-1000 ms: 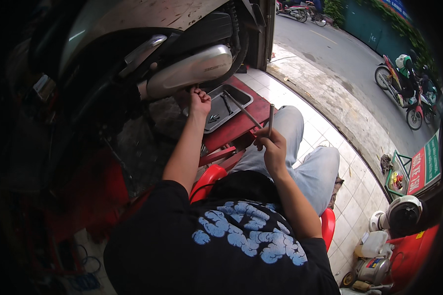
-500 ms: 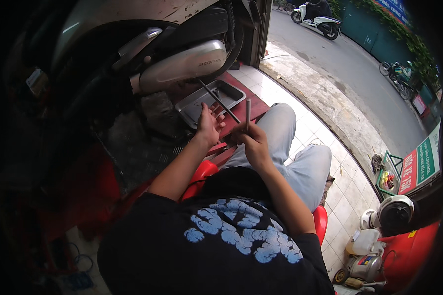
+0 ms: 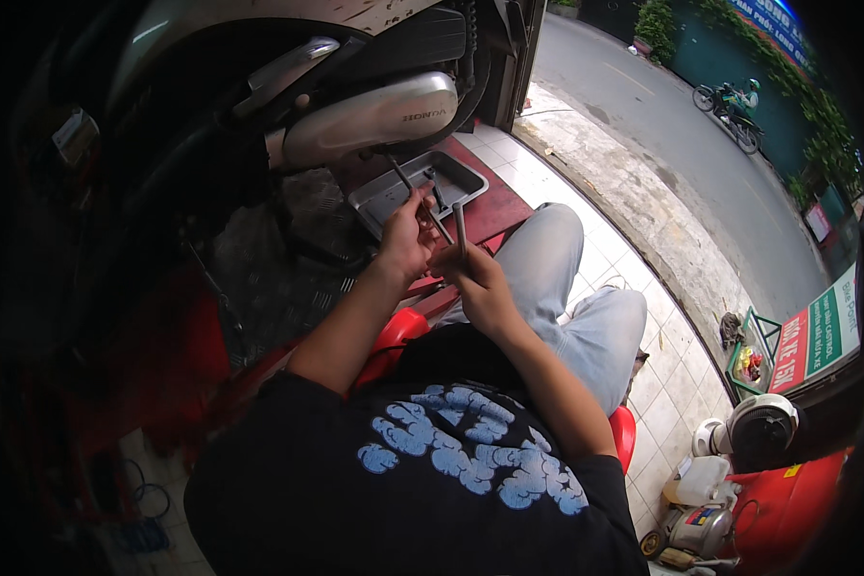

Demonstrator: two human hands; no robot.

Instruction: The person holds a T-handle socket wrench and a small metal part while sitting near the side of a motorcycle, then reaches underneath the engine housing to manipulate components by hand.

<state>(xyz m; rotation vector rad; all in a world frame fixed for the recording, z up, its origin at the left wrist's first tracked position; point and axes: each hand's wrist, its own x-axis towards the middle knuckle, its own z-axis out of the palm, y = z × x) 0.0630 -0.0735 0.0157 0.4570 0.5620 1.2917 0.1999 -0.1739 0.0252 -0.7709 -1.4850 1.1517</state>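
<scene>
My right hand [image 3: 475, 278] is closed on a metal tool with a long rod and a short upright bar [image 3: 460, 223]. My left hand [image 3: 408, 235] has its fingers curled around the long rod [image 3: 402, 172], just left of my right hand. The rod's far end reaches toward the underside of a silver housing [image 3: 365, 120] on a scooter; whether it touches cannot be made out. Beyond my hands a metal tray [image 3: 374, 202] with small dark items rests on a red platform [image 3: 490, 211].
I sit on a red plastic chair [image 3: 624, 432] on white tiles [image 3: 672, 403]. At right are a helmet [image 3: 758, 432], jug [image 3: 699, 480], compressor tank [image 3: 701, 528], red equipment [image 3: 787, 509] and a sign board [image 3: 816, 331]. A rider [image 3: 739, 106] passes on the street [image 3: 634, 115].
My left hand has come down and right from below the silver housing, spread open, then closed on the rod. My right hand has moved slightly left with the tool.
</scene>
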